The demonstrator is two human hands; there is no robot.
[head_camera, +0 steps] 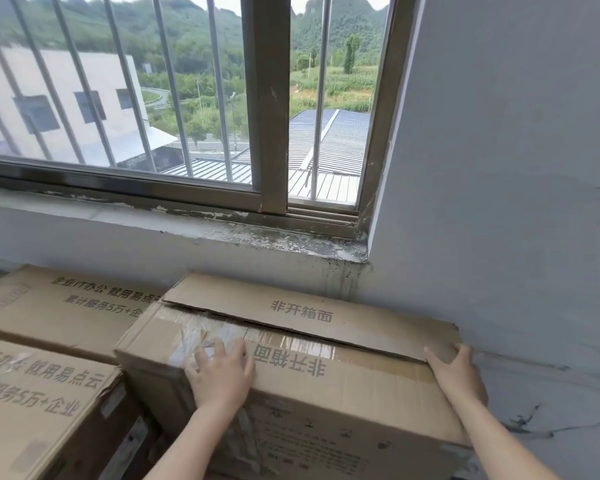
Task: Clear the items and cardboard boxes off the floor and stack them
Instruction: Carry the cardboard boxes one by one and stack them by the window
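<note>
My left hand (222,372) lay flat and open on the top of the big cardboard box (291,393), palm pressing the near flap right at the front edge, fingers spread over the crinkled clear tape (201,336). No grip there at all, just a push. My right hand (459,372) was wrapped over the box's right top corner, thumb on top, the fingers curled down the side out of sight, so a partial hold on cardboard only.

The box itself sat up off the floor, under the windowsill and close to the wall on the right of my right hand; what it rested on I couldn't see.

First worry: the far flap (309,313), just beyond both hands, stood lifted with a dark gap under it. The tape was torn, so any pull on that top could have opened it rather than moved the box.

Second: to the left of my left hand, two more boxes (59,306) sat lower. A shove from the right could have slid this one off its perch onto them.

Farther off, the windowsill (257,233) looked flaky and damp; cardboard pushed against that wall could have softened.
</note>
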